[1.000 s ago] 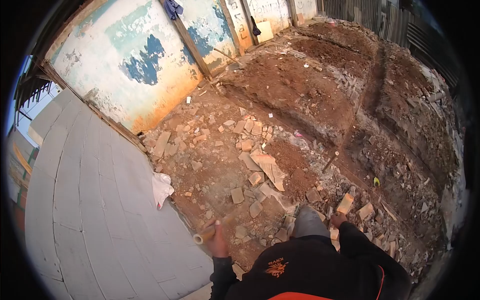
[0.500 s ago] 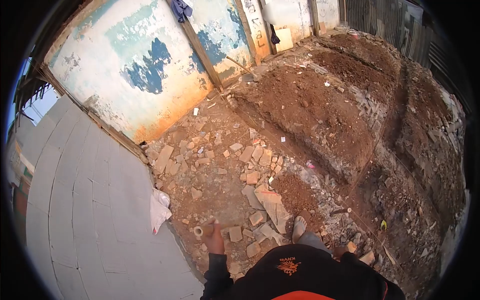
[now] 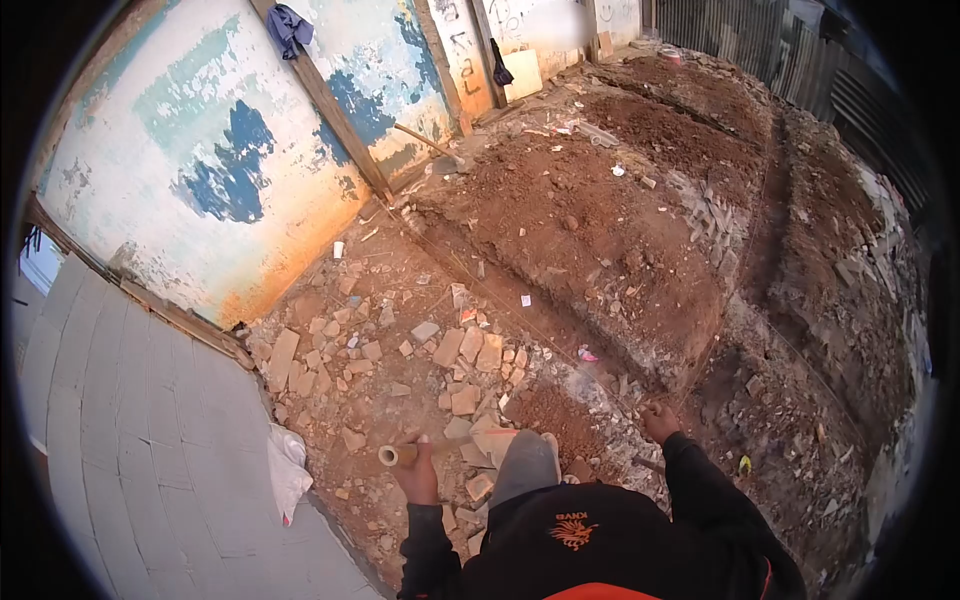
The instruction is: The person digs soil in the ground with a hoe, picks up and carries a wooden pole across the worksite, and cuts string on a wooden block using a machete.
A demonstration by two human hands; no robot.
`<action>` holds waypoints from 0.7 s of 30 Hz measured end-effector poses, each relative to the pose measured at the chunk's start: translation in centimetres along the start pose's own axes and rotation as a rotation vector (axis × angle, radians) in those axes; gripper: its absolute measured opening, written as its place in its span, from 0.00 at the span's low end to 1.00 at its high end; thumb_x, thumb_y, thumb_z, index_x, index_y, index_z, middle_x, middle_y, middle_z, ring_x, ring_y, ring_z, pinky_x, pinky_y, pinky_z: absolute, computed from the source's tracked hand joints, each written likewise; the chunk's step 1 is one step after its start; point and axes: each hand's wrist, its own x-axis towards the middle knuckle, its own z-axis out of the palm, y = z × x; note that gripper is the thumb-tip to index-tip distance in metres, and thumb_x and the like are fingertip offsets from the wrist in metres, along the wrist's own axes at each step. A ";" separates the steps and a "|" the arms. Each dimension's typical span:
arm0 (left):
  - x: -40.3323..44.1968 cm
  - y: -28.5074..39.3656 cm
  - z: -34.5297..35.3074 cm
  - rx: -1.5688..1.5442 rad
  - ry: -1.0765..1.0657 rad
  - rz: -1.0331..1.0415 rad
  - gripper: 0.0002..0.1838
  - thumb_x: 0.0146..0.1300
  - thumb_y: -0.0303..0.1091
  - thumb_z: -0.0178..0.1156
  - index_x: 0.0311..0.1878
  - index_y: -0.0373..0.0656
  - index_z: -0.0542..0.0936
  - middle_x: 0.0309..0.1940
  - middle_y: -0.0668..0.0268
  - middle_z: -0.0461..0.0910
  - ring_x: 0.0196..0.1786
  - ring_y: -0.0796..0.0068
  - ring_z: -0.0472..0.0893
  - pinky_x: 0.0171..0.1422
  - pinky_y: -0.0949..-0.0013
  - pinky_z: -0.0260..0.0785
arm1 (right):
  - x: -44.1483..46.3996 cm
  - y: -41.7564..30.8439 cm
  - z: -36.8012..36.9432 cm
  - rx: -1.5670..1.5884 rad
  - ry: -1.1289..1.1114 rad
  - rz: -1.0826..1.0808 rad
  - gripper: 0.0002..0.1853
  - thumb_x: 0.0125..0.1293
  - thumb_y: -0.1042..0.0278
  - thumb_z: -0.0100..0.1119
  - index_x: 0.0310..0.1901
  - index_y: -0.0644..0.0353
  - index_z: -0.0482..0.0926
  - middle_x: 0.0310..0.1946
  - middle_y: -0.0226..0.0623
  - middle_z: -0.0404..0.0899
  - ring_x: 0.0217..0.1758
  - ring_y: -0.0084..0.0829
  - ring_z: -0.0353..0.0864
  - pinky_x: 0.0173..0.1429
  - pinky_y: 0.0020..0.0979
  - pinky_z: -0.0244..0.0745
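My left hand (image 3: pixel 418 480) is closed round a tan pole (image 3: pixel 398 455) with a round hollow end, which points left. The rest of the pole runs right, over the rubble, and its far end is hard to make out. My right hand (image 3: pixel 658 422) is out in front over the dirt, fingers curled; whether anything is in them is hidden. Just below it, a short dark stake (image 3: pixel 648 465) shows beside my sleeve. Broken bricks (image 3: pixel 464 400) lie ahead of my left hand. My bent knee (image 3: pixel 530 462) is between the two hands.
A narrow trench (image 3: pixel 560 315) with string along it crosses the soil. A grey block wall (image 3: pixel 150 430) stands at left, a white sack (image 3: pixel 290 470) at its edge. A long-handled tool (image 3: pixel 428 143) leans by the painted wall (image 3: pixel 200 150). Corrugated sheeting (image 3: pixel 735 60) closes the far right.
My right hand has come up and forward from beside my body. My knee has risen into view, and the scene has shifted left and down. The left hand keeps the pole.
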 end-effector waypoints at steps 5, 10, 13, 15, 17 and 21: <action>7.5 -0.9 7.2 0.014 -0.067 -0.032 0.11 0.61 0.27 0.66 0.45 0.34 0.78 0.39 0.63 0.79 0.43 0.74 0.79 0.50 0.68 0.72 | 5.8 -4.4 2.7 -0.041 -0.226 0.072 0.18 0.69 0.54 0.56 0.46 0.63 0.80 0.26 0.38 0.80 0.30 0.31 0.81 0.37 0.37 0.75; 17.9 -2.3 14.6 0.004 -0.151 -0.016 0.10 0.61 0.26 0.65 0.43 0.33 0.79 0.37 0.63 0.80 0.42 0.74 0.79 0.49 0.67 0.72 | 17.8 3.3 4.4 -0.280 -0.154 0.241 0.19 0.67 0.53 0.58 0.49 0.60 0.80 0.33 0.40 0.82 0.34 0.37 0.84 0.42 0.39 0.77; 23.8 -1.2 19.8 0.054 -0.178 -0.026 0.09 0.60 0.25 0.65 0.42 0.33 0.79 0.38 0.62 0.81 0.41 0.73 0.79 0.48 0.67 0.72 | 23.2 8.4 3.3 -0.140 -0.100 0.447 0.18 0.67 0.54 0.58 0.49 0.59 0.80 0.35 0.41 0.82 0.35 0.40 0.84 0.43 0.41 0.77; 27.3 -0.3 22.8 0.058 -0.246 -0.023 0.08 0.60 0.25 0.65 0.41 0.33 0.79 0.38 0.62 0.81 0.40 0.73 0.79 0.47 0.67 0.72 | 24.4 6.1 1.1 0.156 -0.026 0.684 0.17 0.67 0.56 0.58 0.50 0.60 0.79 0.34 0.42 0.83 0.34 0.43 0.85 0.45 0.43 0.78; 30.9 1.3 26.4 0.103 -0.318 -0.028 0.08 0.60 0.25 0.65 0.41 0.34 0.79 0.37 0.62 0.81 0.39 0.73 0.79 0.47 0.67 0.72 | 25.2 2.8 0.1 0.373 0.071 0.800 0.16 0.68 0.58 0.56 0.49 0.60 0.78 0.34 0.43 0.83 0.33 0.44 0.85 0.43 0.45 0.77; 37.7 3.2 33.9 0.178 -0.460 0.070 0.08 0.61 0.27 0.65 0.42 0.35 0.79 0.37 0.63 0.80 0.39 0.75 0.79 0.46 0.67 0.71 | 27.4 -3.3 0.1 0.377 0.069 0.701 0.14 0.68 0.58 0.50 0.46 0.59 0.77 0.32 0.45 0.80 0.29 0.45 0.83 0.34 0.49 0.75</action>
